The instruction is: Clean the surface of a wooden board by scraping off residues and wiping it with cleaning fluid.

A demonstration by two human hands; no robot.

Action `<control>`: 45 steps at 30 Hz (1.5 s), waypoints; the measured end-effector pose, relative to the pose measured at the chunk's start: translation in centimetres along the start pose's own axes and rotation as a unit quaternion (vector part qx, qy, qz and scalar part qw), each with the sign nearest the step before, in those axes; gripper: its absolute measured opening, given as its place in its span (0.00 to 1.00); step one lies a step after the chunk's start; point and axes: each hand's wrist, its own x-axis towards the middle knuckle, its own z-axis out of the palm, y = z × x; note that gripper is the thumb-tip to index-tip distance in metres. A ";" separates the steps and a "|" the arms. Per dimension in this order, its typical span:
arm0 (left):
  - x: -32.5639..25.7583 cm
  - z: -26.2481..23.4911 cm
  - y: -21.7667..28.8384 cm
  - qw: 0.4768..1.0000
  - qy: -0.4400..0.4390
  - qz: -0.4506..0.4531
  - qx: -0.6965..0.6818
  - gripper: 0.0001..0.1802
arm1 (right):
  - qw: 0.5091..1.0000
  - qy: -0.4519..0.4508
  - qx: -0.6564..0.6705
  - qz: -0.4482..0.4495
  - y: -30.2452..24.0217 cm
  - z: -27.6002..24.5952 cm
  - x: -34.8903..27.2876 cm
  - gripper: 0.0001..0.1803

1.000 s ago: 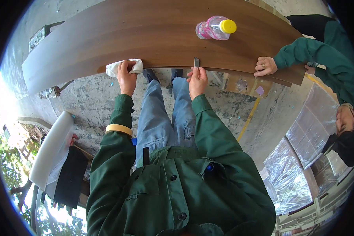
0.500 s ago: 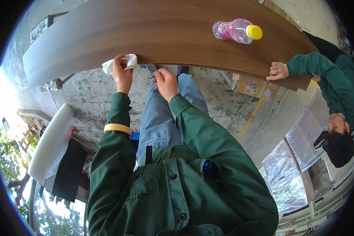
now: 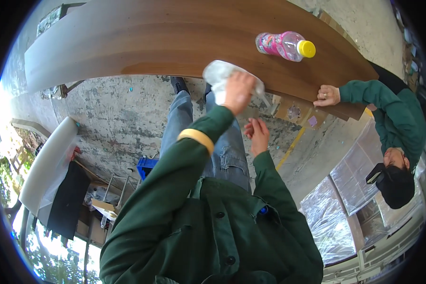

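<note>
My left hand, slightly smeared by motion, grips a crumpled white cloth against the near edge of a long brown wood-grain board. Lower and to the right, my right hand hangs off the board with its fingers curled in. Whatever it holds is hidden; no tool shows. Lying on the board is a clear bottle with a pink label and yellow cap. A browner, smoother-looking strip runs along the board's near edge left of the cloth.
On the right, a co-worker in a green sleeve rests a hand on the board's end. Cardboard shows beneath that end. Plastic-wrapped panels stand lower right. A white foam roll and a blue crate are at left.
My left hand has swept right along the board edge with the cloth. My right hand has drawn back, down and right; the dark flat tool it held no longer shows.
</note>
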 end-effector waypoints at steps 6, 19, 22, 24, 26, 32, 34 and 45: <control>-0.6 -1.6 -2.3 1.000 -0.008 0.020 0.001 0.19 | 1.000 0.029 -0.005 -0.005 0.5 -3.5 -0.5 0.11; -3.5 -13.6 -12.5 0.994 0.063 -0.022 0.086 0.15 | 0.999 0.002 -0.031 -0.004 -0.3 -1.8 0.2 0.11; -2.4 -8.5 -7.6 0.998 0.021 0.014 0.064 0.14 | 1.000 -0.023 -0.012 -0.007 2.2 -0.5 0.5 0.09; -1.5 -4.9 -4.7 0.998 -0.026 0.034 0.042 0.16 | 0.998 -0.060 -0.012 -0.023 3.5 0.1 0.6 0.09; 0.0 -1.6 -1.6 0.996 -0.042 0.078 0.025 0.17 | 0.998 -0.061 -0.021 -0.012 3.6 -0.3 0.5 0.10; -0.3 -2.9 -4.0 0.993 -0.044 0.112 0.002 0.19 | 0.998 -0.025 -0.031 -0.038 0.1 -3.0 -0.4 0.12; -1.8 -6.2 -7.9 0.997 -0.003 0.081 0.012 0.16 | 0.998 -0.018 -0.035 -0.044 0.9 -3.2 0.2 0.11; -4.2 -11.1 -12.5 0.981 0.141 -0.102 0.088 0.13 | 0.997 -0.078 -0.014 0.008 2.9 -0.3 0.0 0.07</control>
